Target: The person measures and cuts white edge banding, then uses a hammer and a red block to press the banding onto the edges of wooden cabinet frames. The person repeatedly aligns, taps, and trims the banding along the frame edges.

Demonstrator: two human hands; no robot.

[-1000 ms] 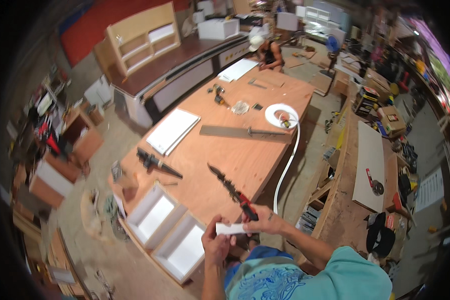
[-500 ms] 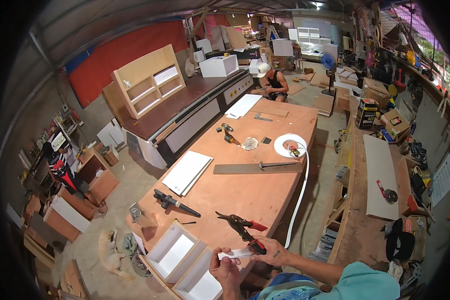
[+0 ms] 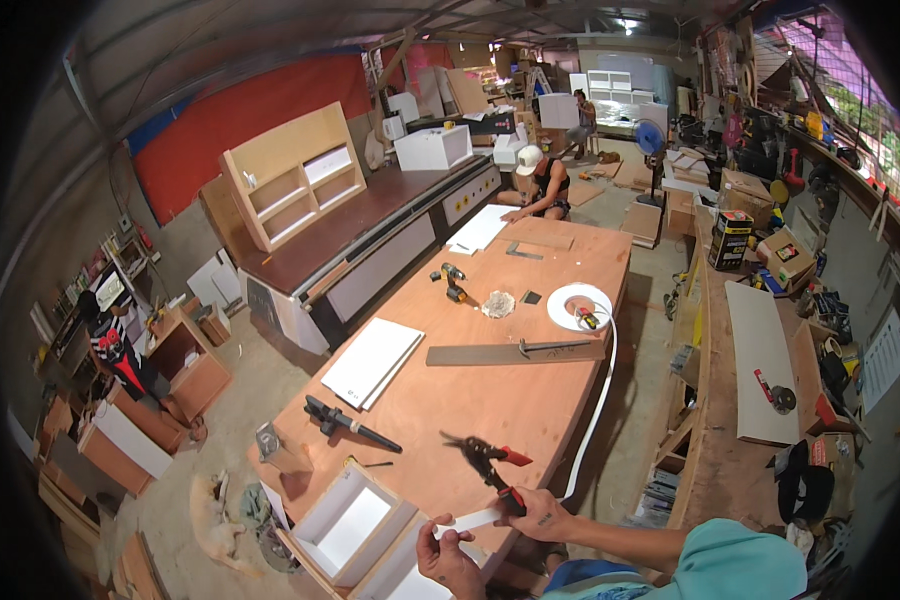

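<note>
My left hand (image 3: 450, 562) pinches the end of a white edging strip (image 3: 473, 519) between thumb and fingers. In my right hand (image 3: 537, 515) is a pair of red-handled snips (image 3: 482, 464), gripped by the lower handle. Their handles stand apart and the jaws point up and left, clear of the strip. The strip runs from my left hand to my right hand, and behind it a length hangs in a curve off the table's right edge, leading from a white roll (image 3: 559, 310). Below and left of my hands stands a wooden box with white inside walls (image 3: 315, 548).
On the wooden table (image 3: 470, 400) lie white panels (image 3: 375, 362), a brown board (image 3: 460, 355) with a metal bar, a cordless drill (image 3: 454, 283) and a black clamp-like tool (image 3: 350, 422). One person (image 3: 548, 188) sits at the far end; another (image 3: 120, 345) stands left. A cluttered bench (image 3: 715, 400) runs along the right.
My left hand and the snips have shifted slightly, and the strip now tilts more between my hands. At the far end, the seated person has leaned forward and reached onto the white panel.
</note>
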